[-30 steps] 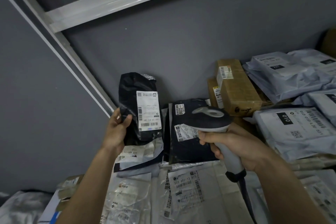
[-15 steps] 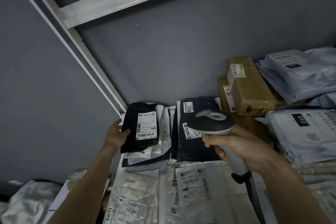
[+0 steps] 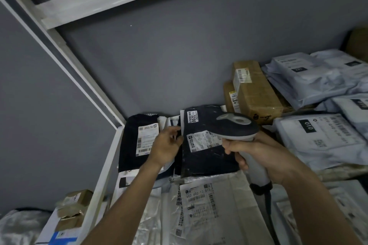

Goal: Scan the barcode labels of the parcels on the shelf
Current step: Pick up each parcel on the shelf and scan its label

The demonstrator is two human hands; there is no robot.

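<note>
A small black parcel (image 3: 129, 145) with a white barcode label (image 3: 147, 138) lies flat at the shelf's back left corner. My left hand (image 3: 166, 145) hovers just right of it, fingers loosely curled and holding nothing, fingertips close to the left edge of a larger black parcel (image 3: 207, 163). That parcel carries a white label (image 3: 200, 141) and a "3200" sticker. My right hand (image 3: 256, 151) grips the handle of a grey barcode scanner (image 3: 237, 125), whose head hangs over the larger black parcel and hides part of it.
Two brown cardboard boxes (image 3: 256, 97) stand against the back wall. Grey mailer bags (image 3: 318, 137) pile up on the right. White and clear bagged parcels (image 3: 209, 205) lie in front. The white shelf frame (image 3: 103, 165) edges the left side, with small boxes (image 3: 73, 207) beyond it.
My left hand lowered the small black parcel onto the shelf, let it go and moved right toward the larger black parcel. The scanner stayed over that parcel.
</note>
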